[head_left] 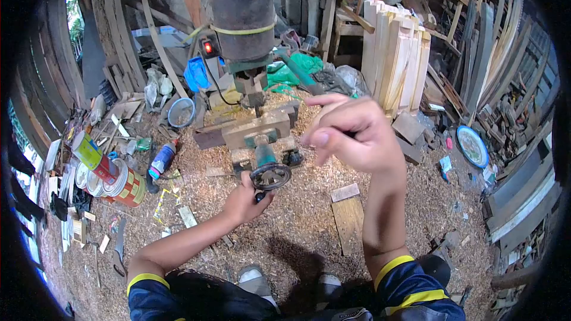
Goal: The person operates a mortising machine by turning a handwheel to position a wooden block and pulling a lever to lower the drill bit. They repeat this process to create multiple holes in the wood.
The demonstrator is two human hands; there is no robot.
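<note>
A dark machine with a large cylindrical housing (241, 30) stands ahead, its bit (257, 107) pointing down at a wooden block (256, 129) clamped on the table. My left hand (245, 199) is wrapped round a black handle (260, 196) at the handwheel (270, 176) below the block. Raised to the right of the machine, my right hand (351, 131) has its fingers partly curled and apart, and nothing shows in it. A green lever arm (297, 72) runs down behind this hand; its end is hidden.
A red-lit switch (208, 47) hangs on the machine's left. Paint buckets (128, 184) and a spray can (163, 159) stand at left. Stacked pale timber (395, 56) and a blue-rimmed basin (473, 146) are at right. A board (348, 223) lies among shavings.
</note>
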